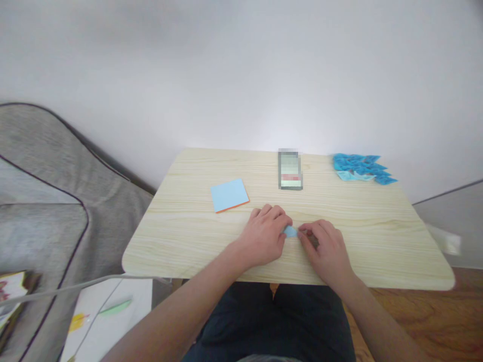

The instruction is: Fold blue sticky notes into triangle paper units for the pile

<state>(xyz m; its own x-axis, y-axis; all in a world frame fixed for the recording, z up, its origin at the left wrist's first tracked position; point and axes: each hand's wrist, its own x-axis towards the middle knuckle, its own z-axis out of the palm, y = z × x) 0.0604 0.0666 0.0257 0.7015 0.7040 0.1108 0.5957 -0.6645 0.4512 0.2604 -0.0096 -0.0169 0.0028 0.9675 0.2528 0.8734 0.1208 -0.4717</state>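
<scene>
- Paper piece (290, 232), small, pale blue and partly covered, lies between both hands over the tabletop (396, 251), which has pale wood grain and rounded corners.
- Left hand (266, 235): thumb and forefinger clamped on its left end.
- Right hand (326, 249): fingertips pinched together on its right tip.
- Pad (229, 195): flat, pale blue, orange-edged.
- Folded pieces (358, 167): pointed, blue, heaped, one paler.

A plain whitish wall (241, 75) filled twelve o'clock, its soft light brightest just above the far edge of the pale, wood-grained worktop (388, 246), whose near corners were rounded. At nine o'clock sat a grey upholstered sofa (109, 216) (dark piping traced its seams). Reddish-brown wooden floor (411, 317) showed towards four o'clock, its grain plainly visible.
</scene>
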